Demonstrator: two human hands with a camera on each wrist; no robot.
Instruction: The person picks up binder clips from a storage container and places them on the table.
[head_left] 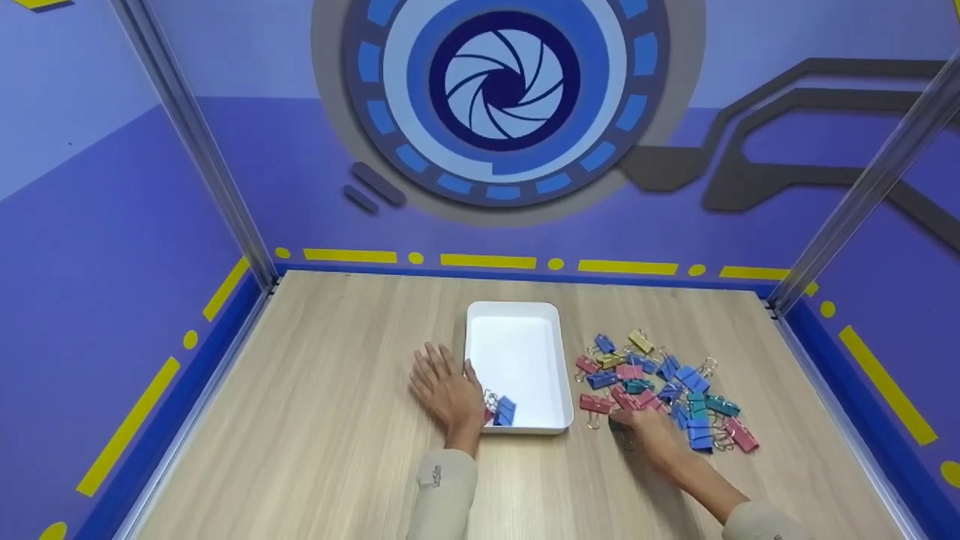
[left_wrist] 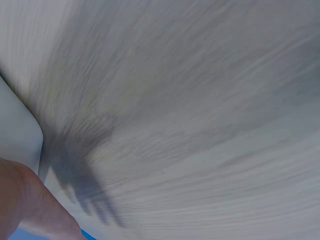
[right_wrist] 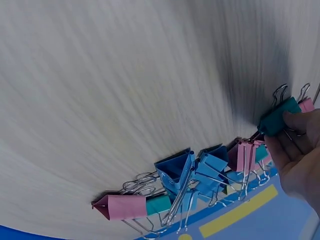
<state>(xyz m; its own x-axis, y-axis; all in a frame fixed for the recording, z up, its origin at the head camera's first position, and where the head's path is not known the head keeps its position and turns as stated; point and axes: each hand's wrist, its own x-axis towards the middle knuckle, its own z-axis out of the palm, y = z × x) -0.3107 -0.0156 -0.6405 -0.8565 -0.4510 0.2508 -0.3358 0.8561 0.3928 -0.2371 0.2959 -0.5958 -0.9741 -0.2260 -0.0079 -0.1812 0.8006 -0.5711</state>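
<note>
My right hand [head_left: 654, 435] is at the near left edge of a loose pile of binder clips. In the right wrist view, its thumb and fingers pinch a green binder clip [right_wrist: 278, 118] with wire handles. My left hand [head_left: 448, 391] lies with straight fingers along the left rim of a white tray [head_left: 517, 345]. Inside the tray's near left corner sit a blue binder clip [head_left: 505, 411] and a red one [head_left: 488, 415], partly hidden by that hand. Only part of the left hand [left_wrist: 37, 205] shows in the left wrist view, beside the tray's corner.
Red, blue, green and yellow binder clips lie scattered to the right of the tray, some overlapping, such as a yellow one [head_left: 641, 341] at the back and a red one [head_left: 741, 434] at the right. Blue-purple panels [head_left: 247, 165] border the wooden table [head_left: 337, 390].
</note>
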